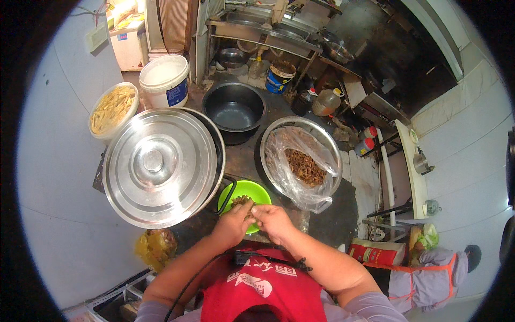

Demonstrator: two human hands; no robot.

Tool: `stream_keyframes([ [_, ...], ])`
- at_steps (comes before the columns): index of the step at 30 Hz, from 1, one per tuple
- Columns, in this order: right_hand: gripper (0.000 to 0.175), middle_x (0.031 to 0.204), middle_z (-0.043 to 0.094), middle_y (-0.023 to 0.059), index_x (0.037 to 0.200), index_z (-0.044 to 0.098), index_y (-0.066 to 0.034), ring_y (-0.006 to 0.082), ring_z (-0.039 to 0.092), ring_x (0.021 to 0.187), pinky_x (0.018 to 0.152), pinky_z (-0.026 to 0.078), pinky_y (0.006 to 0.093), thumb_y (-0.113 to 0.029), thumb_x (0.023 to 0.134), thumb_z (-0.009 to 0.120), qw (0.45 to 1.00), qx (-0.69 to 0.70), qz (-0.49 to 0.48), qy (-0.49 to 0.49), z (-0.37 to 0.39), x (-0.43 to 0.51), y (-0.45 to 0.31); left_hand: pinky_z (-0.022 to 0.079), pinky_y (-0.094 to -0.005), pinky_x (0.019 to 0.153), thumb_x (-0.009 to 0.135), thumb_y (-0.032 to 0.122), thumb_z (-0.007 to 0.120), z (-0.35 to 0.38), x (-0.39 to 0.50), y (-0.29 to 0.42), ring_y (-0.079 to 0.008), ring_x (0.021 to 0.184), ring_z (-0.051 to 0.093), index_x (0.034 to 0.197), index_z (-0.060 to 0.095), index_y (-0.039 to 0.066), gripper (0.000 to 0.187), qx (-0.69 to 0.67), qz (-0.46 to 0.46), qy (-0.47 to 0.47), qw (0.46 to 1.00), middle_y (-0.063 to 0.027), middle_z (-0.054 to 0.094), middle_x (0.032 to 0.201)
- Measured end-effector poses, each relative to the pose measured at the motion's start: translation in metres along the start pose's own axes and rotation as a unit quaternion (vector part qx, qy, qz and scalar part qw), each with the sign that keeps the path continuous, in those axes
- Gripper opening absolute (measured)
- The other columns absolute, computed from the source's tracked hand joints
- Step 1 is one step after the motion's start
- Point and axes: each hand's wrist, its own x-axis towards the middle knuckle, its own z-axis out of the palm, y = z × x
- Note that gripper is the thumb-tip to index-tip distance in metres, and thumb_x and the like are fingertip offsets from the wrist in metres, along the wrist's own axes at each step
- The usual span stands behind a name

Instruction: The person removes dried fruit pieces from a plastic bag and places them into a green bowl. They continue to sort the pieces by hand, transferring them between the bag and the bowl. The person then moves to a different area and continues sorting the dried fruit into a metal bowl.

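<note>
Over a bright green plastic bowl (263, 195), my left hand (232, 225) and my right hand (275, 222) meet at the fingertips. A small brown food piece (250, 215) shows between them, pinched by the fingers of both hands and partly hidden. Dark brown shredded pieces (241, 200) lie in the bowl just beyond my fingers. Further right, a wide steel basin (338, 147) holds a clear plastic bag (277, 149), opened over a heap of similar brown pieces (305, 167).
A large pot with a steel lid (177, 161) stands left, its black handle (227, 197) reaching over the green bowl. Behind are a deep black pot (233, 114), a white bucket (165, 82) and a tub of pale yellow strips (114, 110). A yellow plastic bag (151, 249) lies lower left.
</note>
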Motion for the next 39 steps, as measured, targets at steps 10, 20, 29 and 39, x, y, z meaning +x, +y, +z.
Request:
stream_keyframes([
  [10, 0.020, 0.081, 0.070, 0.0027, 0.098, 0.077, 0.0004, 0.0094, 0.050, 0.065, 0.058, 0.042, 0.0247, -0.016, 0.102, 0.067, 0.991, -0.121, -0.036, 0.048, 0.005, 0.010, 0.012, 0.053, -0.0525, 0.075, 0.097, 0.017, 0.063, -0.005, 0.003, 0.004, -0.0453, 0.089, 0.065, 0.107, 0.061, 0.001, 0.018, 0.101, 0.006, -0.030, 0.994, -0.0234, 0.067, 0.099],
  [20, 0.024, 0.087, 0.070, 0.0020, 0.119, 0.073, -0.0004, 0.0084, 0.050, 0.064, 0.058, 0.043, 0.0241, -0.017, 0.102, 0.067, 0.999, 0.035, 0.014, 0.030, 0.005, 0.012, 0.014, 0.054, -0.0509, 0.082, 0.100, 0.015, 0.056, 0.000, 0.001, -0.012, -0.0449, 0.096, 0.067, 0.111, 0.062, 0.000, 0.019, 0.047, -0.062, -0.060, 0.995, -0.0237, 0.069, 0.104],
  [29, 0.019, 0.092, 0.073, 0.0013, 0.113, 0.074, 0.0009, 0.0079, 0.051, 0.068, 0.061, 0.043, 0.0230, -0.010, 0.102, 0.064, 0.998, -0.048, -0.029, 0.038, 0.005, 0.013, 0.016, 0.054, -0.0529, 0.080, 0.100, 0.014, 0.055, 0.008, -0.001, -0.016, -0.0466, 0.093, 0.066, 0.113, 0.062, -0.001, 0.020, 0.056, -0.017, -0.015, 0.998, -0.0259, 0.068, 0.102],
  [39, 0.016, 0.081, 0.067, 0.0006, 0.097, 0.073, -0.0005, 0.0093, 0.053, 0.069, 0.062, 0.044, 0.0255, -0.014, 0.102, 0.067, 0.991, -0.075, -0.046, 0.101, 0.009, 0.014, 0.022, 0.051, -0.0537, 0.062, 0.098, 0.014, 0.056, 0.008, -0.003, -0.008, -0.0436, 0.070, 0.064, 0.098, 0.059, 0.001, 0.014, 0.117, 0.023, 0.002, 0.993, -0.0232, 0.065, 0.082],
])
